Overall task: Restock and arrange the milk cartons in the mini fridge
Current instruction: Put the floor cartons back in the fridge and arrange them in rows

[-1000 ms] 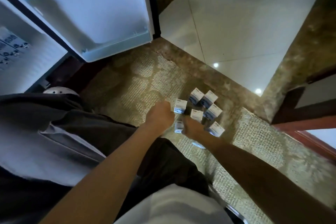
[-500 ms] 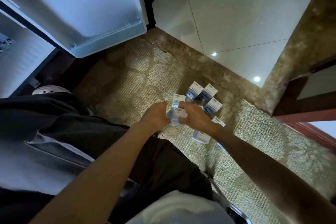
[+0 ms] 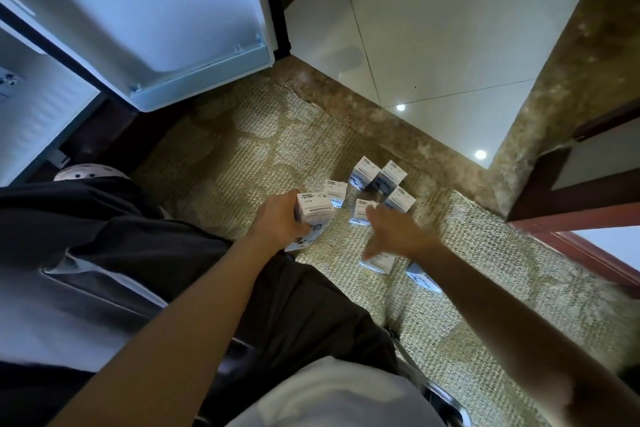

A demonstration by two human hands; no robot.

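Note:
Several small white-and-blue milk cartons (image 3: 379, 182) stand in a cluster on the woven mat. My left hand (image 3: 280, 222) grips two stacked milk cartons (image 3: 313, 218) just left of the cluster. My right hand (image 3: 394, 232) hovers over the near cartons with its fingers spread and holds nothing. Two more cartons, one (image 3: 377, 262) under my right wrist and another (image 3: 422, 279) beside my forearm, lie on the mat. The mini fridge's open door (image 3: 145, 21) fills the upper left. Its interior (image 3: 38, 108) shows at the far left edge.
The woven mat (image 3: 263, 156) covers the floor in front of me, bordered by a brown marble strip (image 3: 346, 97) and glossy white tiles (image 3: 433, 28). A wooden door frame (image 3: 571, 218) stands at the right. My dark-trousered legs (image 3: 121, 253) fill the lower left.
My right hand passed a carton to my left hand, let go and opened, moving back right over the cluster. My left hand now holds two cartons.

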